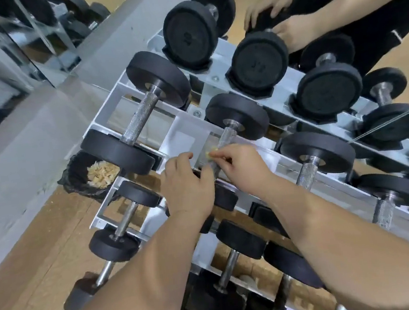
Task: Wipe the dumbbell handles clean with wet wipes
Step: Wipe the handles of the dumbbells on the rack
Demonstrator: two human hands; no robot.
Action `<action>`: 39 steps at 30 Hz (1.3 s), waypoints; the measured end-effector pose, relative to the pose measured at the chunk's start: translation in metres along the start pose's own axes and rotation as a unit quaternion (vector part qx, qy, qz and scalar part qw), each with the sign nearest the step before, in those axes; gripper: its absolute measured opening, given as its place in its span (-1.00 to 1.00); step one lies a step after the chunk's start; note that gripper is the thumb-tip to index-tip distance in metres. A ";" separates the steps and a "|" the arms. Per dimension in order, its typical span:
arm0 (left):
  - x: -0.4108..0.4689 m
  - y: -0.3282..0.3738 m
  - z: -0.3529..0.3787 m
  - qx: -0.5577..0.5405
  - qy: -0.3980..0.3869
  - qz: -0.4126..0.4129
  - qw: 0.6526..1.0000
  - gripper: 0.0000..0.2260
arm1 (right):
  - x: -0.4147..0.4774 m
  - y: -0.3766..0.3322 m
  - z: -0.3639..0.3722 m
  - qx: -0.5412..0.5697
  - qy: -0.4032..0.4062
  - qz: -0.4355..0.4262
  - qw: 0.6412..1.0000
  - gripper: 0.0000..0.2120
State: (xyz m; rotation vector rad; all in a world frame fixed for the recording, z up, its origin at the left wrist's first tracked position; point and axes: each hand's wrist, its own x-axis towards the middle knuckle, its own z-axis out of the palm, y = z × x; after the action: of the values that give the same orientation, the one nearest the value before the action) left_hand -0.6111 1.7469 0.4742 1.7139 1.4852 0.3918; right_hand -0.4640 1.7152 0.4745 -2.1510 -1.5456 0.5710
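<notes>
The dumbbell [237, 116] nearest the hands is laid on the middle shelf of a white metal rack [210, 88]. Its ridged steel handle [227, 135] is bare above the hands and partly covered lower down. A pack of wet wipes [184, 136], translucent with a white label, is propped on the same shelf just left of that handle, between it and the neighbouring dumbbell [138, 116]. The near edge of the pack is gripped by the left hand [186, 184], with the fingers curled on top. A small yellow tab [209, 153] on the pack is pinched between thumb and forefinger of the right hand [242, 168], which is set across the lower part of the handle. More dumbbells are stored on the shelves above and below. A bin [74, 173], lined with a black bag and holding pale scraps, is seen on the wooden floor [21, 275] left of the rack. At the upper right, another person's hands [294, 31] are placed on a dumbbell on the top shelf. A mirror [34, 34] is seen at the upper left.
</notes>
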 end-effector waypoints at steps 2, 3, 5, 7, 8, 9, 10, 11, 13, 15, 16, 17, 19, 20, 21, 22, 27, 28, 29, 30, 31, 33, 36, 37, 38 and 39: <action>-0.005 -0.003 -0.007 -0.092 -0.026 -0.057 0.994 -0.49 | -0.001 0.002 -0.006 -0.033 -0.016 -0.020 0.999 -0.80; -0.008 -0.006 -0.010 -0.126 -0.046 -0.080 0.988 -0.52 | 0.001 0.004 -0.011 -0.047 0.002 -0.018 0.999 -0.79; -0.016 -0.010 -0.017 -0.129 -0.091 -0.081 0.984 -0.64 | 0.010 0.006 -0.019 -0.059 0.051 0.006 0.997 -0.78; -0.021 -0.014 -0.021 -0.122 -0.117 -0.064 0.984 -0.51 | 0.020 0.008 -0.024 -0.046 0.086 0.033 0.995 -0.78; -0.024 -0.016 -0.020 -0.108 -0.112 -0.053 0.986 -0.44 | 0.022 0.010 -0.025 -0.040 0.093 0.047 0.994 -0.78; -0.028 -0.015 -0.020 -0.087 -0.104 -0.038 0.990 -0.39 | 0.021 0.010 -0.026 -0.044 0.096 0.058 0.993 -0.78; -0.031 -0.015 -0.016 -0.063 -0.096 -0.022 0.993 -0.28 | 0.018 0.009 -0.025 -0.055 0.094 0.063 0.992 -0.77; -0.035 -0.016 -0.012 -0.049 -0.085 -0.007 0.995 -0.18 | 0.014 0.008 -0.024 -0.067 0.087 0.055 0.992 -0.78; -0.039 -0.015 -0.005 -0.042 -0.060 -0.002 0.997 -0.10 | 0.004 0.002 -0.020 -0.086 0.036 0.002 0.996 -0.83; -0.041 -0.013 -0.004 -0.045 -0.050 0.003 0.998 -0.07 | -0.003 -0.005 -0.017 -0.102 -0.046 -0.064 0.992 -0.86; -0.041 -0.014 -0.004 -0.044 -0.050 0.007 0.998 -0.06 | -0.001 -0.006 -0.017 -0.124 -0.066 -0.083 0.987 -0.86; -0.041 -0.014 -0.004 -0.041 -0.047 0.012 0.998 -0.05 | 0.005 -0.005 -0.019 -0.153 -0.062 -0.090 0.982 -0.85; -0.040 -0.014 -0.006 -0.041 -0.050 0.011 0.998 -0.05 | 0.019 -0.003 -0.027 -0.200 -0.010 -0.054 0.978 -0.81; -0.041 -0.013 -0.007 -0.043 -0.052 0.010 0.998 -0.05 | 0.025 -0.003 -0.031 -0.203 0.020 -0.017 0.979 -0.80; -0.041 -0.012 -0.008 -0.043 -0.054 0.009 0.998 -0.05 | 0.030 -0.004 -0.033 -0.200 0.042 0.017 0.979 -0.79; -0.041 -0.012 -0.009 -0.042 -0.055 0.007 0.998 -0.04 | 0.033 -0.006 -0.032 -0.202 0.048 0.040 0.977 -0.79; -0.038 -0.015 -0.009 -0.040 -0.059 0.011 0.997 -0.04 | 0.032 -0.025 -0.019 -0.281 -0.151 -0.009 0.948 -0.79; -0.038 -0.015 -0.010 -0.039 -0.064 0.011 0.997 -0.04 | 0.034 -0.028 -0.022 -0.267 -0.194 -0.025 0.943 -0.80; -0.039 -0.015 -0.010 -0.038 -0.064 0.012 0.997 -0.04 | 0.036 -0.029 -0.027 -0.258 -0.219 -0.037 0.940 -0.81; -0.038 -0.015 -0.010 -0.038 -0.064 0.014 0.997 -0.04 | 0.040 -0.028 -0.031 -0.262 -0.221 -0.037 0.939 -0.82; -0.038 -0.016 -0.010 -0.039 -0.064 0.016 0.997 -0.04 | 0.044 -0.024 -0.034 -0.271 -0.199 -0.020 0.942 -0.82; -0.038 -0.017 -0.008 -0.040 -0.066 0.016 0.997 -0.03 | 0.048 -0.015 -0.038 -0.293 -0.102 0.041 0.950 -0.81; -0.037 -0.018 -0.007 -0.042 -0.065 0.013 0.997 -0.03 | 0.038 -0.009 -0.025 -0.259 -0.009 0.071 0.963 -0.81; -0.037 -0.019 -0.007 -0.042 -0.063 0.012 0.997 -0.03 | 0.032 -0.011 -0.019 -0.236 -0.021 0.056 0.970 -0.80; -0.036 -0.019 -0.007 -0.044 -0.062 0.010 0.997 -0.04 | 0.024 -0.014 -0.011 -0.216 -0.056 0.030 0.974 -0.81; -0.036 -0.020 -0.006 -0.048 -0.061 0.008 0.997 -0.04 | 0.016 -0.017 -0.006 -0.203 -0.096 0.000 0.975 -0.82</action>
State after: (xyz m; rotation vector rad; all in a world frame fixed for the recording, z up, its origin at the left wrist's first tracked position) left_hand -0.6383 1.7152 0.4727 1.6450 1.3454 0.3553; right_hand -0.4691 1.7343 0.4882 -2.4511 -1.9040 0.5082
